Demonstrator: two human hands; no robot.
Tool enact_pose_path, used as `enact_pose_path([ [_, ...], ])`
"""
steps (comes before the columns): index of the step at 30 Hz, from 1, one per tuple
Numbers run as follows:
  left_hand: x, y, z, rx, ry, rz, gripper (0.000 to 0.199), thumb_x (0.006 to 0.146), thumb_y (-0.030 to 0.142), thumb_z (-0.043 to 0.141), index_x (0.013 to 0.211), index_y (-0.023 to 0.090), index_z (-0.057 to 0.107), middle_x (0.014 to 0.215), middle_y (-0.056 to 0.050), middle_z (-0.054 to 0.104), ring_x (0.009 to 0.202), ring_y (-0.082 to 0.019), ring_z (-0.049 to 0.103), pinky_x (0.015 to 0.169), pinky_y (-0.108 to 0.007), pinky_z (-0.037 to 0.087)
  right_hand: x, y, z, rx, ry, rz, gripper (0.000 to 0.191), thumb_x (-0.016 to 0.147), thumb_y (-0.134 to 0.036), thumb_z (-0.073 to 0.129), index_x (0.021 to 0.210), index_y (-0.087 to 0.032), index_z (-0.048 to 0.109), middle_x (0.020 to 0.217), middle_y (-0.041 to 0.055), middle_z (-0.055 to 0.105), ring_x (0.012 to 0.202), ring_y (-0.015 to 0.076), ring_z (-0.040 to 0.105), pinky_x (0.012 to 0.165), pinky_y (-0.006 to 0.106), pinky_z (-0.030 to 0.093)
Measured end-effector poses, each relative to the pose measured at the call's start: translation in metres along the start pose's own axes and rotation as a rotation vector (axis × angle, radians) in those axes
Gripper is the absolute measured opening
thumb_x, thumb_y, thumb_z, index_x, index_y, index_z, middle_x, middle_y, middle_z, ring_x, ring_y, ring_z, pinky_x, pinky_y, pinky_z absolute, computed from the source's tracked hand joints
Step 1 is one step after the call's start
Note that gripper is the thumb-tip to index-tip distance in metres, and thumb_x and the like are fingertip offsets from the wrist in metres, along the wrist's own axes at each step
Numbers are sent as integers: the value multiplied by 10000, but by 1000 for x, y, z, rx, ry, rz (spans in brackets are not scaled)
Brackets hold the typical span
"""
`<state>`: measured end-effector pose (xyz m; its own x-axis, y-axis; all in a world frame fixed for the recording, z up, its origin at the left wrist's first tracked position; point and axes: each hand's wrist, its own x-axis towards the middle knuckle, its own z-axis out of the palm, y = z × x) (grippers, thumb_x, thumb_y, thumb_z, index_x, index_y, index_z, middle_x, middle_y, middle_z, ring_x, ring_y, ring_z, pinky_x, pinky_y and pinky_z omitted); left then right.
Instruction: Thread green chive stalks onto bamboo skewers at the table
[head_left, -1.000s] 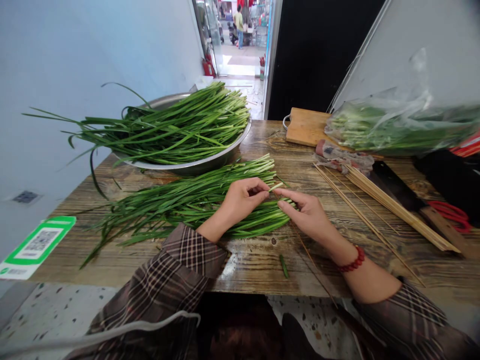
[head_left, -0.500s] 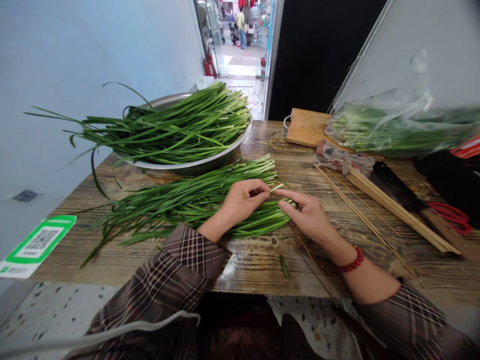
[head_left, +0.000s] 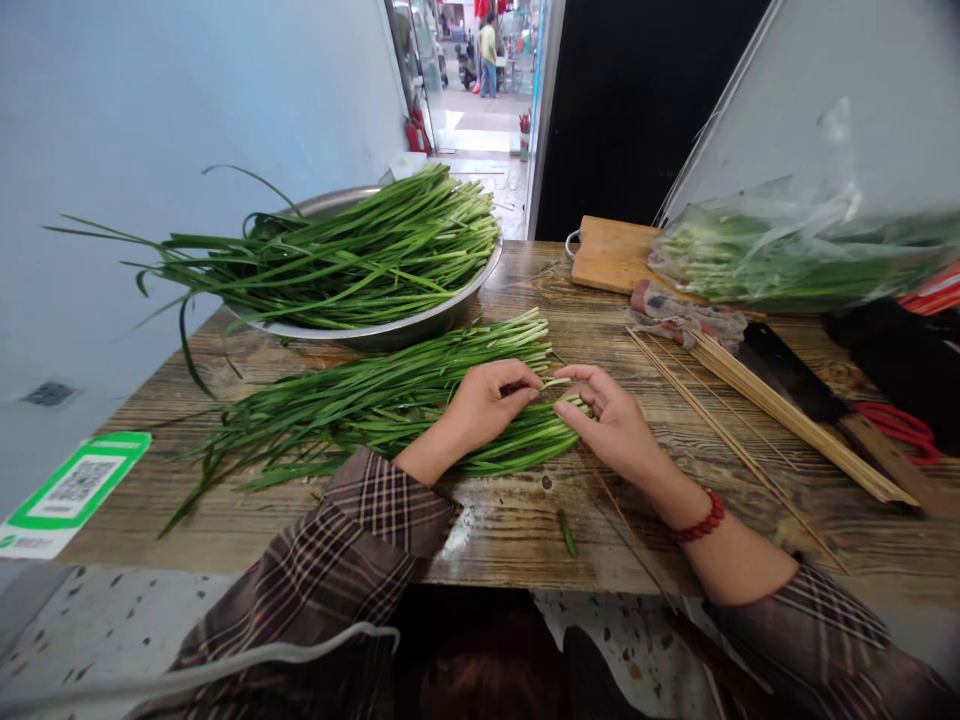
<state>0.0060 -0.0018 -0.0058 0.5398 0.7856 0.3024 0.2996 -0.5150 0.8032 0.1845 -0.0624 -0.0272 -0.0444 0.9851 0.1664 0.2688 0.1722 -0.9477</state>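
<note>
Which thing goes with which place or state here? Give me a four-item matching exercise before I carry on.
Things:
1. Metal bowl
2. Left hand
3. Cutting board
4. Short green leaf piece

Places or states:
A. Next to the clear bag of greens
B. On bare wood near the near edge of the table
C. Heaped with long green stalks
D. Fingers pinched on a pale-ended stalk

Right pairs: 1-C, 2-D, 3-A, 4-B
</note>
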Motion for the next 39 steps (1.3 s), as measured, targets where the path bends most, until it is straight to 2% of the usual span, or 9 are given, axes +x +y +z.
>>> enact_pose_path([
  [5, -1, 1, -1, -23, -147, 24, 147, 817, 142, 567, 830, 154, 712, 823, -45, 712, 769, -145, 643, 751, -262, 488, 2, 7, 0, -74, 10, 0, 174, 842, -323, 589, 951, -191, 564, 629, -44, 487, 563, 113, 445, 544, 246, 346],
  [7, 1, -1, -4, 8, -137, 20, 159, 834, 160, 555, 847, 155, 714, 851, -52, 715, 803, -154, 649, 770, -270, 490, 3, 8, -2, -89, -14, 7, 178, 844, -321, 583, 959, -187, 560, 611, -56, 449, 553, 110, 422, 538, 245, 327],
  [12, 6, -17, -9, 199, 7, 25, 173, 848, 144, 533, 901, 148, 697, 899, -64, 699, 857, -170, 633, 811, -300, 485, 3, 8, -5, -155, -26, 3, 227, 842, -310, 579, 1032, -187, 573, 587, -74, 348, 531, 107, 359, 518, 245, 285],
  [16, 9, -30, -6, 321, -88, 109, 233, 826, 99, 546, 1004, 141, 691, 998, -89, 670, 947, -187, 611, 865, -319, 478, 2, 6, -4, -130, -43, 20, 242, 846, -308, 567, 1055, -185, 564, 604, -65, 397, 543, 111, 391, 526, 245, 305],
  [19, 10, -33, -3, 470, -128, 130, 263, 824, 158, 592, 1068, 152, 689, 989, -95, 633, 938, -206, 585, 853, -340, 469, 1, 4, -3, -125, -45, 17, 239, 841, -296, 569, 1051, -181, 564, 600, -69, 384, 541, 109, 381, 527, 246, 301],
  [24, 9, -30, -1, 605, -158, 138, 155, 846, 223, 590, 912, 177, 723, 893, -73, 598, 865, -202, 552, 776, -328, 445, 2, 2, -3, -146, -34, 6, 242, 830, -281, 575, 1043, -168, 580, 608, -65, 384, 551, 107, 377, 532, 248, 297],
  [27, 8, -27, -2, 580, -115, 168, 139, 850, 210, 577, 818, 171, 707, 872, -65, 601, 845, -193, 544, 768, -325, 431, 2, 1, -4, -143, -29, 8, 233, 828, -281, 581, 1032, -168, 587, 603, -66, 387, 544, 102, 377, 528, 246, 292],
  [33, 9, -21, -3, 423, 77, 170, 72, 805, 147, 591, 768, 155, 652, 879, -50, 643, 864, -184, 557, 815, -328, 427, 1, 1, -4, -71, -34, 32, 245, 840, -314, 587, 1041, -175, 588, 587, -74, 353, 517, 95, 349, 500, 242, 266],
  [39, 8, -20, -2, 368, 156, 110, 135, 826, 127, 544, 866, 157, 669, 740, -20, 624, 726, -158, 546, 720, -295, 434, 0, 2, -4, -79, -2, 12, 229, 847, -326, 590, 1023, -181, 605, 594, -66, 351, 533, 100, 347, 508, 247, 262],
])
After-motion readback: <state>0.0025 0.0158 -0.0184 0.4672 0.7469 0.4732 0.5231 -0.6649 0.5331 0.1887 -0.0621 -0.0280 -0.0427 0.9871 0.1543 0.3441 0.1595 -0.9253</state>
